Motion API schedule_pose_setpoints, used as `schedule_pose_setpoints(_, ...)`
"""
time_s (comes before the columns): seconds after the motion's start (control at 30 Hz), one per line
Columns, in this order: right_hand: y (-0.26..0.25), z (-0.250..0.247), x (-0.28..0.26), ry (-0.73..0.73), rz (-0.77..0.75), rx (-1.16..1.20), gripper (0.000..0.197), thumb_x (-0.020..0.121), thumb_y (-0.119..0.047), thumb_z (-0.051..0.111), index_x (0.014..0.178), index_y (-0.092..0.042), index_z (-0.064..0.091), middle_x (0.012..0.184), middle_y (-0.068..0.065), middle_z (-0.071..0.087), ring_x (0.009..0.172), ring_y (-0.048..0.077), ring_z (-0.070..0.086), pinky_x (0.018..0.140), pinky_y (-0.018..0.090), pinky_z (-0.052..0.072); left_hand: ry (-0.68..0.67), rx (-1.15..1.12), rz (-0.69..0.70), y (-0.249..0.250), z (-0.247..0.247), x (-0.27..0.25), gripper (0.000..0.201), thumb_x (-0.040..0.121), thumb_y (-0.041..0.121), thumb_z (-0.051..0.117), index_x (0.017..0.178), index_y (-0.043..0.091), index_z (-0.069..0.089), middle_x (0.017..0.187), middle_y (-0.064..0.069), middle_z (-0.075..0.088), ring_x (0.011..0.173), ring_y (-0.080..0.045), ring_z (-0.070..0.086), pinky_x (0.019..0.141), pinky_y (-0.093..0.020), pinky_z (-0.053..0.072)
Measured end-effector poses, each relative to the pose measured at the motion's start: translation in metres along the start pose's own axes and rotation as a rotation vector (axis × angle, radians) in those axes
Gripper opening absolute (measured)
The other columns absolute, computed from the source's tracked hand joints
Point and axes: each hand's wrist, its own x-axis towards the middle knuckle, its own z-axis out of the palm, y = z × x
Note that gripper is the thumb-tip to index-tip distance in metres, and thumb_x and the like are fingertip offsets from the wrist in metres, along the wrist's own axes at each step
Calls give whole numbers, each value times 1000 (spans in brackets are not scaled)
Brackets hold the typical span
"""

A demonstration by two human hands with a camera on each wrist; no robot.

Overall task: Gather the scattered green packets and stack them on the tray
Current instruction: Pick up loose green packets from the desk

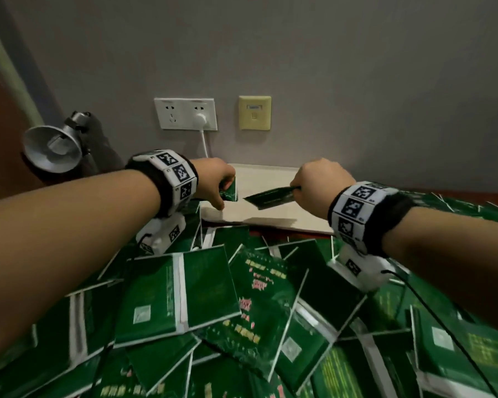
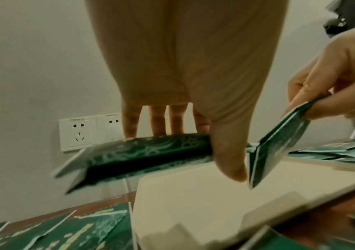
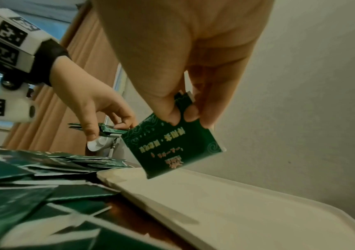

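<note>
Green packets [image 1: 181, 294] are heaped loose across the table from 3 through 6 to 9 o'clock in the head view, overlapping at mixed angles. A beige tray [image 1: 273, 211] is set at 12 o'clock of the heap, against the wall; its floor is seen bare.

Left hand [image 1: 213, 179]: fingers curled, thumb [image 2: 229, 152] in front and fingers behind. A left-held packet [image 2: 146, 152] is pinched at its right end and held above the tray's 9 o'clock edge. Long axis roughly level, free end pointing toward 9 o'clock, away from the grip.

Right hand [image 1: 319, 182]: thumb and fingertips closed on one short edge of a right-held packet [image 3: 174, 147]. The packet hangs below the grip, above the tray and clear of it. In the head view its free end points toward 9 o'clock, at the left hand; the two held packets are near but apart.

Wall sockets [image 1: 185, 114] and a lamp [image 1: 53, 147] are noted behind.
</note>
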Motion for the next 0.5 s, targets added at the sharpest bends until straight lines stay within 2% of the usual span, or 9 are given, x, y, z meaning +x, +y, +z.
schedule_pose_setpoints(0.1,0,4,36,-5,-2,-6,20,89,-12,51,88,-11,71,76,9,61,64,28,55,60,29,44,-27,1,-31,-13,2,36,39,71,26,83,76,19,45,88,-8,57,75,-24,50,62,-29,39)
schedule_pose_setpoints(0.2,3,8,78,45,13,6,21,88,-8,49,85,-7,70,74,11,60,63,31,55,61,31,48,-17,-34,-32,-19,1,71,39,72,24,83,78,17,45,82,-5,54,73,-24,48,55,-29,35)
schedule_pose_setpoints(0.27,4,17,94,-7,4,-53,21,88,-7,50,91,-9,71,78,10,61,64,30,56,61,31,48,-21,-33,-31,-21,5,91,37,73,24,82,87,15,49,86,-3,54,78,-25,49,57,-29,37)
schedule_pose_setpoints(0.33,5,32,102,-164,-11,-174,17,83,-12,58,97,-11,68,84,8,58,61,26,53,60,32,47,-59,33,-24,-22,20,109,51,72,33,83,110,18,54,110,-5,56,97,-27,54,75,-32,47)
schedule_pose_setpoints(0.4,6,55,110,-329,-10,-316,28,76,-25,68,103,-16,66,91,7,61,64,24,54,63,34,50,-81,149,-42,-25,37,122,71,69,41,82,130,26,49,129,-8,48,115,-32,49,94,-40,46)
schedule_pose_setpoints(0.43,3,62,114,-401,-12,-371,36,77,-30,69,111,-17,66,97,5,65,71,25,58,69,36,52,-84,200,-51,-26,42,126,74,70,44,80,134,28,47,134,-9,46,118,-34,47,98,-43,44)
schedule_pose_setpoints(0.5,-3,71,119,-406,-25,-324,47,85,-32,65,130,-18,59,115,4,66,97,27,64,83,36,53,-93,247,-60,-27,49,135,73,77,43,75,141,28,43,137,-12,46,120,-35,48,101,-42,43)
